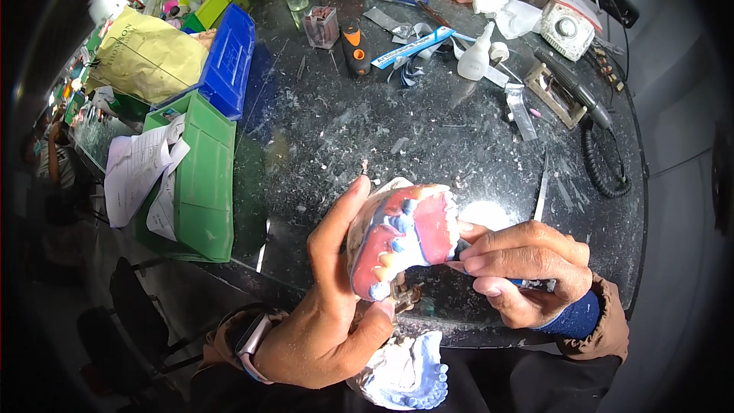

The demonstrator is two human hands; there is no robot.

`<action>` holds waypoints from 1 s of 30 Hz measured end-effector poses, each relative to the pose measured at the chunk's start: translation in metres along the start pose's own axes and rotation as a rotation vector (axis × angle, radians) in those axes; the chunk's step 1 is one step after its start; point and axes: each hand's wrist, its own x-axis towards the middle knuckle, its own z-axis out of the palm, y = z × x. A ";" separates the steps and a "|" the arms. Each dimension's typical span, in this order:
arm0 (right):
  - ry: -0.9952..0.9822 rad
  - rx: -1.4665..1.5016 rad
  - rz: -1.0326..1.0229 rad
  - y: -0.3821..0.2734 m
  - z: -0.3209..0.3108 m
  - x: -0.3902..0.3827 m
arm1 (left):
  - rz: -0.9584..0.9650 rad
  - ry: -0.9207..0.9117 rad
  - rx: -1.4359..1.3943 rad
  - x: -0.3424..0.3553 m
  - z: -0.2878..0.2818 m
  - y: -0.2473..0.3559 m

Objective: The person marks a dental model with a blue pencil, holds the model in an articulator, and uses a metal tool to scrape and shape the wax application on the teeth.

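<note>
My left hand (325, 329) grips a dental model (401, 237) with pink wax, yellowish teeth and blue-coated teeth along its arch. Thumb and fingers wrap round the model's left side, tilting its teeth toward me. Below the model, a brass-coloured articulator hinge (407, 296) shows in part. A second plaster cast (405, 375), with bluish teeth, is beneath my left hand, past the table's front edge. My right hand (531, 260) pinches a slim tool (535, 284) with a blue handle. Its tip is close to the pink wax's right edge; whether it touches, I cannot tell.
A green bin (202, 183) with papers and a blue bin (229, 61) with a yellow bag line the left. An orange-black cutter (355, 50), a white dropper bottle (475, 57) and a corded handpiece (577, 92) lie farther back. A metal tool (542, 187) rests at right.
</note>
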 end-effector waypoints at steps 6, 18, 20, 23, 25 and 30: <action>0.023 0.010 0.007 0.000 0.000 -0.001 | 0.006 -0.005 -0.016 0.001 0.000 -0.001; 0.101 0.018 -0.002 0.001 0.004 -0.001 | -0.030 0.077 -0.076 -0.004 0.006 -0.008; 0.118 0.016 -0.002 0.001 0.004 -0.002 | -0.041 0.074 -0.094 -0.004 0.006 -0.009; 0.133 0.017 0.015 -0.001 0.003 -0.003 | -0.061 0.069 -0.112 -0.004 0.006 -0.006; 0.250 0.160 -0.010 0.001 0.004 -0.004 | -0.072 0.053 -0.100 -0.003 0.004 -0.004; 0.422 0.154 0.052 0.017 -0.003 -0.002 | -0.132 0.090 -0.236 -0.008 0.005 -0.001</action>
